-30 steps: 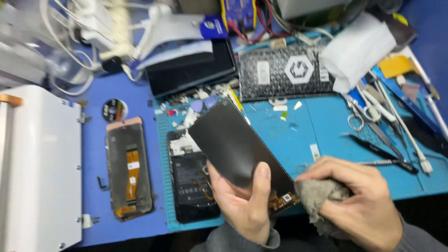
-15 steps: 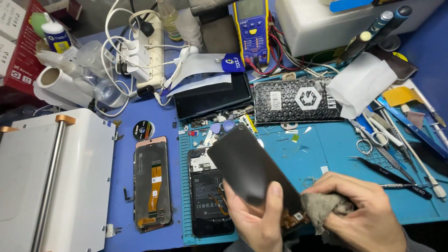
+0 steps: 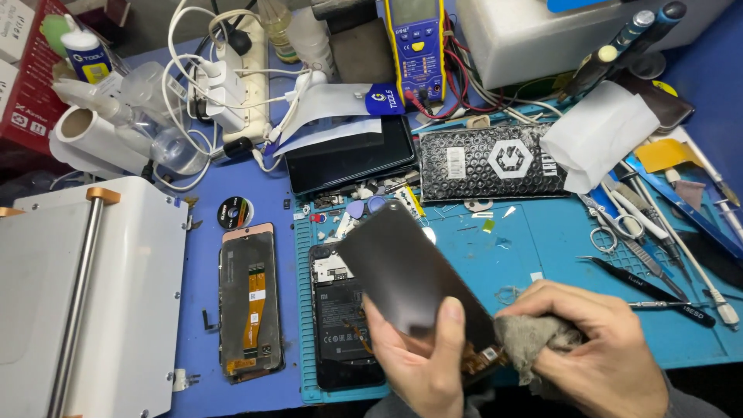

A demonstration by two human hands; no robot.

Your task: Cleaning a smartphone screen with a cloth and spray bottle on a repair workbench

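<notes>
- Phone screen panel (image 3: 406, 271): I hold it tilted above the teal mat (image 3: 534, 263), just over the opened phone (image 3: 340, 325) that lies back-off on the mat.
- My left hand (image 3: 422, 364) has the panel by its lower end, thumb pressed on the dark glass, the other fingers tucked behind it.
- My right hand (image 3: 600, 352) is closed around a grey cloth (image 3: 530, 337), the fingers pinching it, and the wad touches the panel's lower corner beside the orange flex connector (image 3: 480, 358).
- As I judge it, the wiping is partway: the glass looks dark and mostly even, though I cannot tell whether smears remain.
- The panel is not fitted to any phone; the opened phone shows bare insides.
- A second display (image 3: 249, 306) lies face down on the blue worktop (image 3: 255, 193), untouched.
</notes>
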